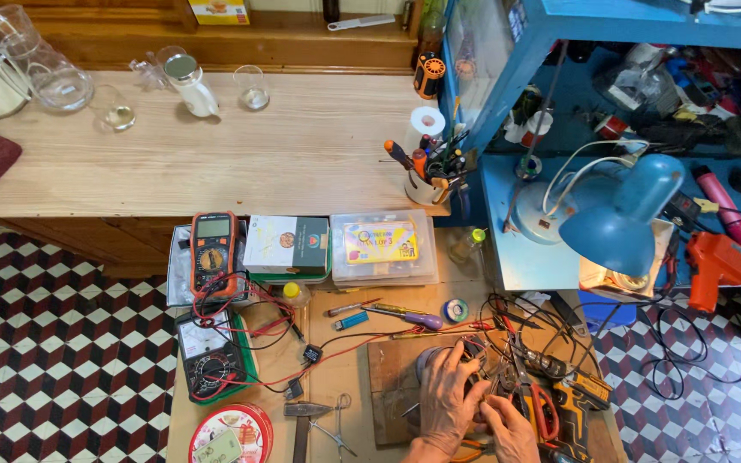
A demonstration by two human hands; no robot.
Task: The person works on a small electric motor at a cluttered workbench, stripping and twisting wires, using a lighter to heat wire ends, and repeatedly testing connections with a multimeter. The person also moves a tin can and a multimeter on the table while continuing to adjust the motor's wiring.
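The left hand (446, 396) lies flat and curled over a small round grey metal part (465, 360) that sits on a brown wooden board (388, 377) at the near end of the low wooden work table (336, 377). Its fingers wrap the part on the left side and hold it down. The right hand (508, 426) is just beside it, lower and to the right, with its fingertips pinched close on something tiny next to the part (too small to tell what it is, so I cannot tell if it truly holds it). Thin black and red wires (508, 321) tangle all around the part. A pair of red-handled pliers (542, 411) lies just right of the right hand. Farther left on the table are an orange digital meter (214, 253), a black dial meter (207, 356), a small hammer with a dark head (306, 411) and a round red tin (231, 433). A blue metal desk lamp (623, 219) leans over from the right.
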